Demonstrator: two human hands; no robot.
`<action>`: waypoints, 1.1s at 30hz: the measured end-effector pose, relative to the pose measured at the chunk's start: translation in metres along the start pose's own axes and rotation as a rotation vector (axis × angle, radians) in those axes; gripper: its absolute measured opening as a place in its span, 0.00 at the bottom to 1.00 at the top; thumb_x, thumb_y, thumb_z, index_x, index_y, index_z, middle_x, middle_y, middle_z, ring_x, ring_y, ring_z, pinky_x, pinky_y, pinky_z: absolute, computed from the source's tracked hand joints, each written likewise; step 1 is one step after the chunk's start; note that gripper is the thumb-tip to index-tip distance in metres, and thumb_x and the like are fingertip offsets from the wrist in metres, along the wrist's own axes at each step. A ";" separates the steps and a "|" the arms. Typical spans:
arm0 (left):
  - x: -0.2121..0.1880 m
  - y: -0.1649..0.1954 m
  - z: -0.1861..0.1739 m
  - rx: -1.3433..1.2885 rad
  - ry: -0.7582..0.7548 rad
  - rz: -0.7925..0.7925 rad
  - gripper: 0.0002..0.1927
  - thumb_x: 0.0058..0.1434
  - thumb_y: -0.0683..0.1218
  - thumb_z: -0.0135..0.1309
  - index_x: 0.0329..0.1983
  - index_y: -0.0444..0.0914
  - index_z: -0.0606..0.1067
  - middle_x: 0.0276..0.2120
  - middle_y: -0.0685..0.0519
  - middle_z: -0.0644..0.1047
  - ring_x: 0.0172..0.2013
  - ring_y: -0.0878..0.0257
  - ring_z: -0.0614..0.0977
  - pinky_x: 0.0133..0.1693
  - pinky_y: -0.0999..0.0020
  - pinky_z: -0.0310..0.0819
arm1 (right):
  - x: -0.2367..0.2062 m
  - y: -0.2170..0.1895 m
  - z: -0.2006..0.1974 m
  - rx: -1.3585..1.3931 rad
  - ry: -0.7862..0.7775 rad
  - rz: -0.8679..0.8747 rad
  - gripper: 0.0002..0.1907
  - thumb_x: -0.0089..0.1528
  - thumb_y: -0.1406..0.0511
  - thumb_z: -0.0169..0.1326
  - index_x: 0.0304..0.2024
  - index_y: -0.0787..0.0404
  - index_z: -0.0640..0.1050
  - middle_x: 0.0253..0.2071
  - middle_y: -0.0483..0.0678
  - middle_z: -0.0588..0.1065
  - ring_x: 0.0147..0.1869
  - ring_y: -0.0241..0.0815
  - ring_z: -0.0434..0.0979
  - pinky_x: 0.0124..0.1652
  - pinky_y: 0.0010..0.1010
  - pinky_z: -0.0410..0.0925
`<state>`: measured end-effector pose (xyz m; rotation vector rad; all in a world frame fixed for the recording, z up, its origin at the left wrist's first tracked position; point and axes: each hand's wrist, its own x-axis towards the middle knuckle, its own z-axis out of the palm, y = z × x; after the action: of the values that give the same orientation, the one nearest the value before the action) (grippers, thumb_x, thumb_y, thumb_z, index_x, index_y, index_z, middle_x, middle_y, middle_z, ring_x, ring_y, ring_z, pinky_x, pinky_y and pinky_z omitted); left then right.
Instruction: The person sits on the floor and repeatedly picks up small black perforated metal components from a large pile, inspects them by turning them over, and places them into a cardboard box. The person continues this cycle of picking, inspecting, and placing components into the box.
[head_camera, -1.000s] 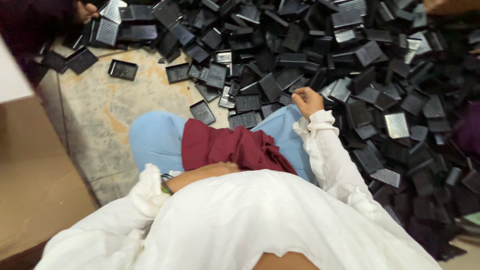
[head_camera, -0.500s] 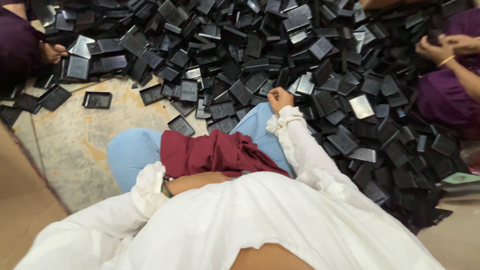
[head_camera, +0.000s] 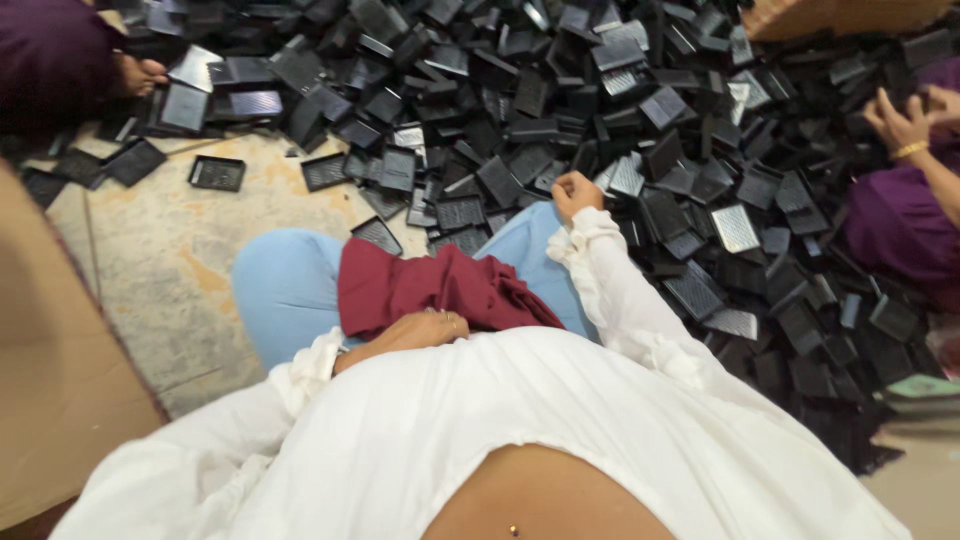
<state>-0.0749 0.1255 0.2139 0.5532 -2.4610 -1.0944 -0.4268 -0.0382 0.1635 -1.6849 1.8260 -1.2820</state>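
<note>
My right hand (head_camera: 575, 190) is closed in a fist at the near edge of a big pile of small black plastic trays (head_camera: 640, 110), just past my knee in light blue trousers (head_camera: 290, 285). Nothing shows in that fist. My left hand (head_camera: 420, 330) rests in my lap against a dark red cloth (head_camera: 430, 285), and my white garment (head_camera: 500, 430) partly covers it. I cannot make out its grip.
Loose trays lie on the mottled stone floor (head_camera: 150, 270), one alone (head_camera: 217, 173). A person in purple at the right handles trays, hand (head_camera: 900, 120). Another person's foot (head_camera: 140, 72) is at the upper left. Brown cardboard (head_camera: 50, 380) stands at my left, a box (head_camera: 840, 15) top right.
The view has swung, bringing the person at the right more into sight. My right fist stays by the pile's edge and my left hand stays in my lap.
</note>
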 end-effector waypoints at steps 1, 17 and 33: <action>-0.004 0.003 -0.005 -0.035 0.022 0.034 0.07 0.64 0.43 0.55 0.43 0.37 0.75 0.38 0.46 0.78 0.40 0.49 0.81 0.43 0.57 0.74 | 0.001 0.002 0.000 0.000 0.002 -0.016 0.11 0.60 0.63 0.61 0.41 0.64 0.81 0.34 0.52 0.82 0.38 0.42 0.84 0.41 0.32 0.75; 0.028 -0.037 0.000 -0.286 -0.271 -0.010 0.19 0.67 0.54 0.54 0.40 0.31 0.79 0.33 0.42 0.81 0.32 0.62 0.82 0.37 0.59 0.74 | 0.012 0.064 0.014 -0.239 -0.087 -0.123 0.14 0.65 0.56 0.62 0.46 0.57 0.83 0.38 0.51 0.82 0.42 0.47 0.83 0.47 0.39 0.73; 0.035 -0.073 0.018 -0.123 -0.286 -0.256 0.23 0.67 0.59 0.54 0.35 0.33 0.82 0.31 0.46 0.82 0.31 0.65 0.81 0.35 0.63 0.76 | 0.013 0.075 0.017 -0.187 -0.133 -0.115 0.12 0.66 0.65 0.62 0.45 0.70 0.82 0.39 0.54 0.81 0.45 0.41 0.83 0.50 0.32 0.74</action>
<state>-0.0993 0.0737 0.1533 0.7330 -2.5883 -1.5093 -0.4628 -0.0649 0.0994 -1.9498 1.8413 -1.0405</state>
